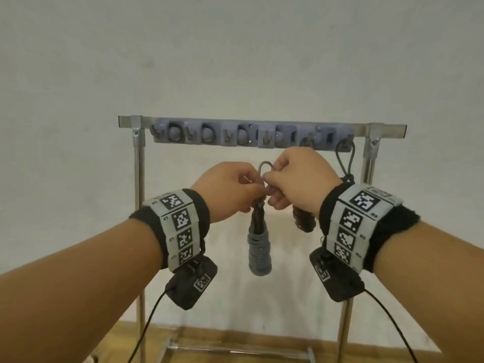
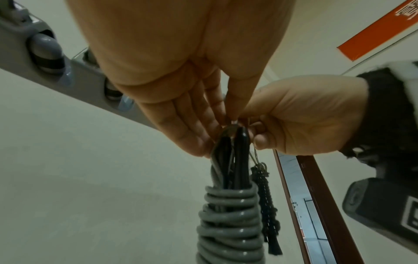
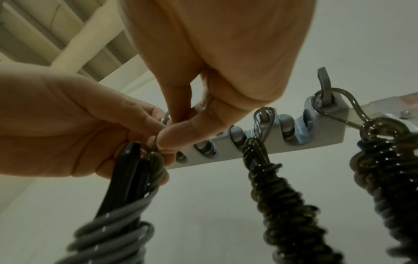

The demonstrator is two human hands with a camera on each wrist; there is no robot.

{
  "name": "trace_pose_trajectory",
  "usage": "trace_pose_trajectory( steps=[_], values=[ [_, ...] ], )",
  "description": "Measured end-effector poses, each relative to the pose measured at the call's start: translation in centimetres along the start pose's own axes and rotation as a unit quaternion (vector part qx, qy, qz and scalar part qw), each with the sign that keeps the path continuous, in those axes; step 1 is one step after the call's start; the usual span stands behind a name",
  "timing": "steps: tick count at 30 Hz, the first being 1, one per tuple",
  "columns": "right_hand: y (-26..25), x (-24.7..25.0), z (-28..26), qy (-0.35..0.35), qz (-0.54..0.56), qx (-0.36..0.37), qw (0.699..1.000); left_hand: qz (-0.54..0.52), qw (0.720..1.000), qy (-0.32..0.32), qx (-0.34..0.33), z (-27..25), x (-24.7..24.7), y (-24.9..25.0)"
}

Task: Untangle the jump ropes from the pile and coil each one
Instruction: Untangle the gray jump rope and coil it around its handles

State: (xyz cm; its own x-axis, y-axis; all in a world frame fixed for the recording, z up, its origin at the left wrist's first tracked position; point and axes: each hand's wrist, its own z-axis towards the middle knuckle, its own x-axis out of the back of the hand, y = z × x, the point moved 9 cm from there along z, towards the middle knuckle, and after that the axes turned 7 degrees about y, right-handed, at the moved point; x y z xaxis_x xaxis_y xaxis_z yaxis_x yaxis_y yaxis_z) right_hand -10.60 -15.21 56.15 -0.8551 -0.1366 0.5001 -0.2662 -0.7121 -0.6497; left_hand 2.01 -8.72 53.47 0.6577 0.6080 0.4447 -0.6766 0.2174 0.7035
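Nearest the viewer, both forearms reach forward and slightly upward, wrists level, with the two hands meeting at chest height in front of a metal rack (image 1: 138,179). The left hand (image 1: 230,189) has its fingers curled and pinches the top of the grey coiled jump rope (image 1: 259,247), which hangs straight down between the wrists; the left wrist view shows the dark handles (image 2: 235,160) bundled upright inside the grey wraps. The right hand (image 1: 301,179) pinches, between thumb and forefinger, the small loop (image 1: 265,169) standing up from the top of the bundle. By its look the bundle is light, the cord pliant yet springy and smooth-skinned, so the wraps may loosen or slide if the grip falls low on the coil; the sound place to hold is at the top, where handles and cord gather, with the loop kept open by fingertips alone. Just behind the right wrist hangs a darker coiled rope (image 3: 285,205), and farther right another coiled rope (image 3: 384,178), each suspended by its own loop from the hook rail (image 1: 251,136) along the rack's top bar. Most hooks to the left stand unoccupied; the grey bundle appears ready for hanging there.
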Motion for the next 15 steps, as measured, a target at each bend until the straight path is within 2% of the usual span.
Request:
trace_pose_trajectory(
  steps=[5,10,15],
  values=[
    [-0.4,1.3,1.5,0.002,0.069,0.004,0.998,-0.067,0.997,0.036,-0.006,2.9,1.1,1.2],
    [-0.3,1.6,2.9,-0.008,0.036,0.024,0.999,-0.144,0.988,0.044,0.015,4.7,1.3,0.9],
    [0.8,1.8,4.5,0.010,0.113,-0.042,0.993,-0.201,0.975,0.079,0.048,6.0,1.9,0.5]
  ],
)
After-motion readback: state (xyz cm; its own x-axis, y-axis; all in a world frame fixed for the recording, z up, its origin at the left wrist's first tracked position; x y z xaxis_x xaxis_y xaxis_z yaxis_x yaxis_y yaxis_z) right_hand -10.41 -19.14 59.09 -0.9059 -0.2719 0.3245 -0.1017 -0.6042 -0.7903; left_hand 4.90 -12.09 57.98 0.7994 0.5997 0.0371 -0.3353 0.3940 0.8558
